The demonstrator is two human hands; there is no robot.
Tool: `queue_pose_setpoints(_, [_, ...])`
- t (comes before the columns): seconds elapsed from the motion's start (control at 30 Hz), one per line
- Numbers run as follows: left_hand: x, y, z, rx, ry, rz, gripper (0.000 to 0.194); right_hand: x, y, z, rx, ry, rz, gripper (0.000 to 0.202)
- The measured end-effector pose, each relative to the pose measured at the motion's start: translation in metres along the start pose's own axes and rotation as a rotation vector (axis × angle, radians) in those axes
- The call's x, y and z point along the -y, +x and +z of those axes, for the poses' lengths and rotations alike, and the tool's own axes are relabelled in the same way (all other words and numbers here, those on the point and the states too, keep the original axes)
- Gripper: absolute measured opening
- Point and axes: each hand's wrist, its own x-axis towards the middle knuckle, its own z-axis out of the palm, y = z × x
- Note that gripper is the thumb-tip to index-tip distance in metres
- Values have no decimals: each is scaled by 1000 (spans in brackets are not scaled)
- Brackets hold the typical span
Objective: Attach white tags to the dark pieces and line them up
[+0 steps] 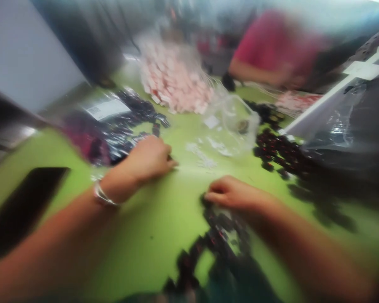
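My left hand (153,156) is closed in a pinch over the green table, beside a clear plastic bag of dark pieces (120,126). A small dark and whitish bit shows at its fingertips, too blurred to name. To the right, my right hand (230,192) is also closed, its thumb and finger pinching a small black piece (205,199). Below that hand, a loose trail of similar small black pieces (213,235) with reddish glints runs toward my body. Small white bits (204,155) lie scattered on the table between and beyond the hands.
A bag of pale pink pieces (177,80) stands at the back, near a translucent plastic bag (236,122). More dark pieces (279,151) are heaped at right, beside a grey bin (353,113). A dark flat rectangle (25,206) lies left. A person in pink (271,46) sits opposite.
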Motion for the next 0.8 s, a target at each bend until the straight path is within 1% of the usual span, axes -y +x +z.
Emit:
queue_pose_setpoints(0.03, [0,-1,2,33,84,25,28,-2,-1,-3,-28,-11,8,33])
queue_pose_setpoints(0.07, [-2,-2,3,43,162,49,27,-5,-1,-6,-99,-29,30,31])
queue_pose_setpoints(0.13, [-5,-4,6,40,251,92,24,-14,1,-12,-303,-87,84,23])
queue_pose_setpoints(0.2, [-10,-4,7,34,257,116,23,-25,4,-15,-478,-156,110,14])
queue_pose_setpoints(0.27, [-16,-3,5,-1,180,118,22,-32,7,-13,-565,-205,71,13])
queue_pose_setpoints(0.33, [-22,-3,4,-70,-3,112,26,-35,11,-8,-598,-226,-9,13])
queue_pose_setpoints(0.4, [-29,-3,5,-131,-292,98,33,-33,15,-2,-615,-249,-73,12])
queue_pose_setpoints(0.43, [-32,-3,7,-129,-469,71,38,-31,16,0,-621,-269,-82,12])
queue_pose_setpoints(0.47, [-35,-3,10,-100,-656,30,43,-28,17,3,-621,-297,-77,11])
queue_pose_setpoints(0.53, [-40,-2,19,-1,-1017,-75,54,-22,18,8,-593,-373,-40,11])
queue_pose_setpoints(0.6, [-44,-1,29,55,-1280,-144,62,-17,19,12,-550,-462,15,13])
queue_pose_setpoints(0.7, [-48,-1,43,101,-1515,-167,60,-14,20,16,-519,-577,67,18])
queue_pose_setpoints(0.8, [-51,-3,51,142,-1677,-147,55,-19,19,16,-543,-566,36,19])
